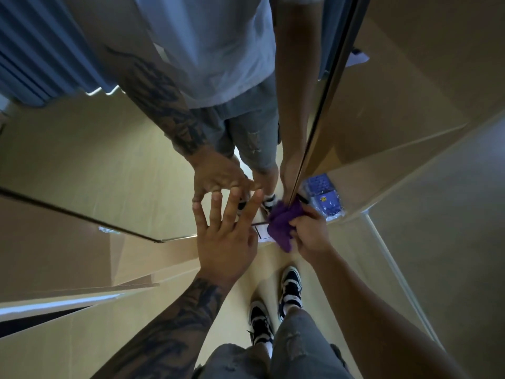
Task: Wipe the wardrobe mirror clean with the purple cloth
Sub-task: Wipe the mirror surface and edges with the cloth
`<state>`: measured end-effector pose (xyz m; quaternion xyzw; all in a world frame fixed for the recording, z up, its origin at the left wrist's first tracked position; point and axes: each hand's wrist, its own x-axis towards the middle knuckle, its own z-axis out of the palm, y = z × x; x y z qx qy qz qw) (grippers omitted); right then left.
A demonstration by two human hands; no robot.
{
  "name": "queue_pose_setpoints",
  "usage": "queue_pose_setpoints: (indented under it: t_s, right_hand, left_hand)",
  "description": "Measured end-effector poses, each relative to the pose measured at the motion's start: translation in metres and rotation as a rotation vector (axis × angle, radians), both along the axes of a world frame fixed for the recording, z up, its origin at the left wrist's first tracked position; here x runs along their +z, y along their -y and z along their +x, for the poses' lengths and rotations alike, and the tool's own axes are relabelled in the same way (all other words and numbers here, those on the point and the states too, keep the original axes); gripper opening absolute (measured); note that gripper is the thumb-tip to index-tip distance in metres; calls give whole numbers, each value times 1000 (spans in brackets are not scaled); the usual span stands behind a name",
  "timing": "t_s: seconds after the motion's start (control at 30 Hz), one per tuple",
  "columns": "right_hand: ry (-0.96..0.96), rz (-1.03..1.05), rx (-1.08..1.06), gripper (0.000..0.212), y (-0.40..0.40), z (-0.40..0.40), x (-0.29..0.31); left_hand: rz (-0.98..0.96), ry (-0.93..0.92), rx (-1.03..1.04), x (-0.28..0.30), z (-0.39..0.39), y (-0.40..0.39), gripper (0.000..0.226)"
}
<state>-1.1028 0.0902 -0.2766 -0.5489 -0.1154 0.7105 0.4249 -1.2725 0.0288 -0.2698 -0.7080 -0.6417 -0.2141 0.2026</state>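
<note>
The wardrobe mirror (90, 160) fills the upper middle of the head view and reflects my body, arms and the floor. My left hand (226, 233) is spread flat, its straight fingertips touching the glass low down, meeting their reflection. My right hand (310, 233) grips the bunched purple cloth (281, 222) and presses it against the mirror's bottom right corner, beside the dark metal frame edge (325, 105). Part of the cloth is hidden behind my fingers.
A light wooden wardrobe panel (410, 105) stands right of the mirror, with a blue packaged item (325, 198) at its foot. My two black-and-white shoes (273, 305) stand on the pale wood floor. Blue curtains (35, 50) show in the reflection at the upper left.
</note>
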Motion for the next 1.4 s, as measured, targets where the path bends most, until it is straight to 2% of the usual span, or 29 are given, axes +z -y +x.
queue_pose_setpoints:
  t_s: [0.1,0.17,0.23,0.33,0.43,0.53,0.6,0.73,0.83,0.9,1.0,1.1,1.2,1.3,1.4]
  right_hand:
    - [-86,127,-27,56,4,-6,30]
    - [-17,178,-35,57,6,-7,41]
    - [132,224,-10,54,10,-7,49]
    - [302,280,35,47,20,-11,47]
    - [344,237,20,47,19,-19,46]
    - [349,231,28,59,19,-19,63]
    - [368,277,-6,52,19,-16,85]
    - [454,395,-42,39,17,-18,117]
    - [636,426,24,44,25,-26,116]
    - [677,382,51,42,26,-30,120]
    - [725,374,82,36,20,-26,141]
    - [736,457,53,46,18,-20,165]
    - [781,496,32,35,21,-22,163]
    - [811,384,108,26,25,-28,150]
    - [738,307,178,24,22,-27,159]
  left_hand:
    - [-24,10,3,0,1,2,94]
    - [-45,8,4,1,0,3,95]
    - [-54,18,9,2,0,5,94]
    - [-61,4,10,2,1,4,77]
    - [-56,5,0,5,1,2,56]
    - [-75,5,-6,5,-1,4,71]
    - [-78,-2,0,4,-1,5,87]
    - [-36,16,1,11,2,6,92]
    - [-47,14,-2,14,5,7,102]
    - [-67,21,2,18,5,6,106]
    - [-74,16,13,24,6,7,96]
    - [-82,4,15,29,7,9,87]
    - [-125,-13,10,35,7,12,78]
    - [-162,-28,23,40,7,14,73]
    - [-168,-13,26,43,7,16,70]
